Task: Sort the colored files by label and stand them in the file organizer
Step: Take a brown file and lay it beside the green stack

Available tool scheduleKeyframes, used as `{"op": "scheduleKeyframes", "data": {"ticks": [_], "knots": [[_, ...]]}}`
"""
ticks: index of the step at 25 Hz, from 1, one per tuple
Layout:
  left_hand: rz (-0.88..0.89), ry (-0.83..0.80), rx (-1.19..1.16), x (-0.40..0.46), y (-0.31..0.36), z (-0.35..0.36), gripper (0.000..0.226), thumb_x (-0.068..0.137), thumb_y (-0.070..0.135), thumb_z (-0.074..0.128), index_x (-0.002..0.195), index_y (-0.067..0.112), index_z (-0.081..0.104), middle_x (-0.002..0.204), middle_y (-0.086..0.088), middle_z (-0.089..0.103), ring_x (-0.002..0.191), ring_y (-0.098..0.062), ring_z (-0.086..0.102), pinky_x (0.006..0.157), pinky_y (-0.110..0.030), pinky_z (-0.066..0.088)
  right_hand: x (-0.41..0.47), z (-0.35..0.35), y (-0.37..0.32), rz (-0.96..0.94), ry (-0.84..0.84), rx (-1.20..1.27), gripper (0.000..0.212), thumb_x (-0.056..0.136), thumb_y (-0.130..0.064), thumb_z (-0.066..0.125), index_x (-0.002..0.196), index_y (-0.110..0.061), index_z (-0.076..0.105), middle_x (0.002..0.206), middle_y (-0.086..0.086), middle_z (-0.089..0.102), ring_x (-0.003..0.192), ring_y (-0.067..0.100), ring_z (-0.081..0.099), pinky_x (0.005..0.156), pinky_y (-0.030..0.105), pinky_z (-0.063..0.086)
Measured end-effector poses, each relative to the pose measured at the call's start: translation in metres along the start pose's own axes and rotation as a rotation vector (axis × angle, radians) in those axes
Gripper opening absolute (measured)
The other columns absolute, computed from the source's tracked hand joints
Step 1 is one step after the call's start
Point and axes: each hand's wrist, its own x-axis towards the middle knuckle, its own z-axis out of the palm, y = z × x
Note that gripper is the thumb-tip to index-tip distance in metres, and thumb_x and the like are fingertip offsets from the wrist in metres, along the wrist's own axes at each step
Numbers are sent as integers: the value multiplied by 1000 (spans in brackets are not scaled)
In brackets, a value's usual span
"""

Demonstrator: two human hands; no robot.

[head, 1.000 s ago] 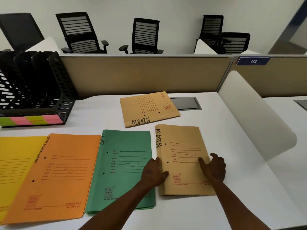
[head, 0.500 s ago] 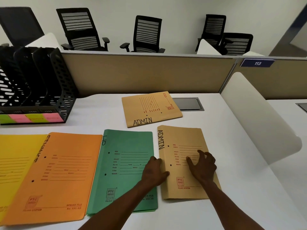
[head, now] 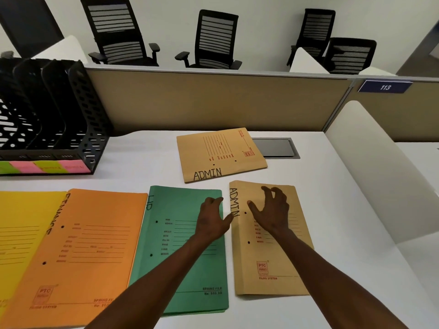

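White desk (head: 147, 160) runs up to a tan partition (head: 213, 100), with black chairs (head: 213, 39) beyond it. At the far left stands a black file organizer (head: 54, 115), its slots bare, pink and green labels along its front. Flat along the near edge lie a yellow file (head: 16, 229), an orange file (head: 78, 248) overlapping it, a green file (head: 185, 248) and a brown file (head: 268, 245) marked ADMIN. A second ADMIN file (head: 221, 154) lies farther back, beside a grey hatch (head: 275, 148). Left hand (head: 213, 217) rests on the green file's right edge, fingers relaxed, its grip released, fingertips at the brown file's spine. Right hand (head: 270, 210) sits over the brown file, fingers curled clawlike, grasping nothing.
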Motion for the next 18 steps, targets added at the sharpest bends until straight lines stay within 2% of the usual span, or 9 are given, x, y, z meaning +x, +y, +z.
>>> {"op": "scheduleKeyframes", "data": {"ticks": [4, 8, 13, 15, 18], "knots": [[-28, 59, 21, 30, -8, -11, 73, 85, 43, 69, 146, 14, 42, 142, -12, 42, 134, -26, 35, 106, -36, 38, 32, 4, -13, -44, -25, -36, 78, 84, -63, 58, 146, -21, 37, 152, 13, 34, 139, 31, 32, 106, 48, 37], [-39, 148, 170, 62, -18, -20, 77, 84, 48, 67, 147, 14, 39, 149, -19, 34, 144, -34, 18, 116, -47, 31, 67, 7, -21, -116, -54, -103, 88, 83, -66, 56, 152, -21, 26, 157, 16, 23, 145, 33, 21, 111, 51, 32], [-151, 117, 291, 101, -26, -33, 88, 86, 55, 62, 154, 15, 23, 157, -25, 20, 149, -42, 6, 117, -52, 21, 111, 14, -25, -147, -118, -160, 95, 82, -66, 58, 155, -23, 15, 162, 16, 10, 149, 38, 9, 116, 55, 23], [-234, 93, 292, 117, -30, -36, 91, 87, 58, 59, 155, 15, 17, 157, -25, 22, 149, -44, 6, 118, -52, 18, 128, 17, -25, -117, -154, -158, 99, 82, -67, 58, 156, -21, 11, 162, 19, 5, 149, 41, 4, 116, 57, 21], [-365, 75, 296, 135, -38, -38, 92, 86, 59, 58, 154, 13, 17, 151, -24, 36, 148, -44, 12, 120, -53, 16, 153, 20, -23, 6, -220, -111, 107, 81, -68, 60, 156, -18, 2, 162, 20, -1, 149, 41, -2, 116, 58, 18]]}}
